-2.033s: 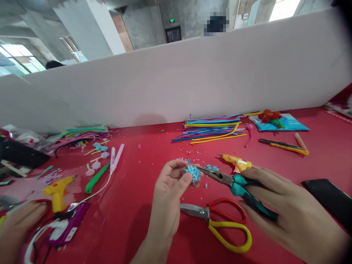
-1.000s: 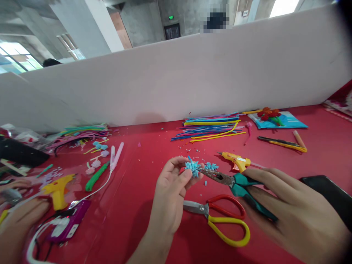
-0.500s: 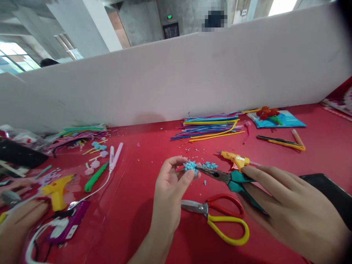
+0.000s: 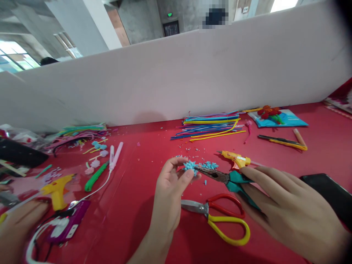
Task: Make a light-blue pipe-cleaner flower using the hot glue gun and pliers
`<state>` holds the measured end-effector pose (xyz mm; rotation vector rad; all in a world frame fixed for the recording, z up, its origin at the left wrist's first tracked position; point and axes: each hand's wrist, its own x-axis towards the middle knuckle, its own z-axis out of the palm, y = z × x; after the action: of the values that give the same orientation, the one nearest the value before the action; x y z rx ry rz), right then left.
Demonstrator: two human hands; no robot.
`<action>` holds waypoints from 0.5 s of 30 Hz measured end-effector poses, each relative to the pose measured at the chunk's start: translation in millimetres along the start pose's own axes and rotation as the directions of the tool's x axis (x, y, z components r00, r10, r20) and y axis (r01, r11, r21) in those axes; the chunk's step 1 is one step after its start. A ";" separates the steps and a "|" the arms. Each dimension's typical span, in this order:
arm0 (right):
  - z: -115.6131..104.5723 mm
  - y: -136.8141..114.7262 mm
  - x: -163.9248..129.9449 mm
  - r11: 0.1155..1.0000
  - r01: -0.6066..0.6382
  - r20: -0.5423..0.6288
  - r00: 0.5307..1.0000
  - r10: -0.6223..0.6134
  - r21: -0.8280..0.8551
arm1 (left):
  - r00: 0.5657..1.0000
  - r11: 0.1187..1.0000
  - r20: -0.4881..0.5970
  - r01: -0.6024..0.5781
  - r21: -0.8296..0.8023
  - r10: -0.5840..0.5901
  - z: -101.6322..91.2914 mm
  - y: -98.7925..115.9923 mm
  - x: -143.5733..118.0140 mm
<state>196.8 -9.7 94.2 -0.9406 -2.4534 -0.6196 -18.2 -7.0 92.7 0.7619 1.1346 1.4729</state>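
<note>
My left hand (image 4: 169, 198) pinches a small light-blue fuzzy flower (image 4: 190, 166) between thumb and fingers, just above the red table (image 4: 137, 220). My right hand (image 4: 286, 212) grips the teal handles of rusty long-nose pliers (image 4: 222, 178). The pliers' tip touches the flower from the right. More light-blue bits (image 4: 210, 165) lie right behind the pliers' jaws. Red-and-yellow scissors (image 4: 220, 216) lie flat on the table below the pliers, between my two hands.
A yellow glue gun (image 4: 236, 160) and a black phone (image 4: 328, 196) lie to the right, a pile of pipe cleaners (image 4: 210, 128) behind. At left, another person's hand (image 4: 16, 229), a second glue gun (image 4: 56, 189) and a purple device (image 4: 67, 225). A white partition (image 4: 192, 73) borders the table.
My hands have stayed almost in place. The flower has turned a little in my left fingers and the pliers' tip has come up against it.
</note>
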 end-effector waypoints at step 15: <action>2.5 -0.8 4.0 0.991 -0.014 0.041 0.999 0.009 0.130 | 0.990 0.980 -0.006 -0.136 0.145 0.138 -0.2 1.4 0.2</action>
<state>192.9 -6.8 94.2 -0.9233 -2.4884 -0.4335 -18.9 -6.8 93.9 0.9461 1.2308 1.5248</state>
